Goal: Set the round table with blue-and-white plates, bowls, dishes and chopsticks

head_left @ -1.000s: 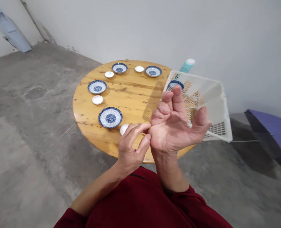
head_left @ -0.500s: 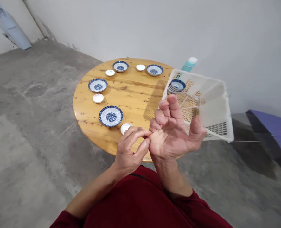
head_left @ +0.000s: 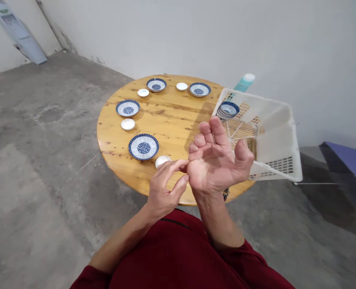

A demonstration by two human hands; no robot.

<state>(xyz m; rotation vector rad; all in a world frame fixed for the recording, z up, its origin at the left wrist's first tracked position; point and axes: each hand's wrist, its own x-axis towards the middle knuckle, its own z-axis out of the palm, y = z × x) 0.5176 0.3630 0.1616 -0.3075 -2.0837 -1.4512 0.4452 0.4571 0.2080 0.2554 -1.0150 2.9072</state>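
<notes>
My right hand [head_left: 218,164] is raised above the near side of the round wooden table [head_left: 171,132], palm turned up, fingers loosely bent and apart, holding nothing. With fingertips and thumb, my left hand [head_left: 167,188] pinches the outer edge of that palm. Just behind the left hand is a small white dish [head_left: 162,161], partly covered by its fingers. A blue-and-white plate [head_left: 143,147] lies flat to the left of it.
More patterned plates [head_left: 127,108] and small white dishes [head_left: 127,124] line the table's left and far edges. At right, a white plastic basket [head_left: 274,116] holds stacked blue-and-white bowls [head_left: 228,109] and a brownish bundle. A teal bottle [head_left: 244,83] stands behind it.
The view has shifted slightly, so the table and basket appear farther right. My right hand's fingers have opened a little, and my left hand still touches its edge.
</notes>
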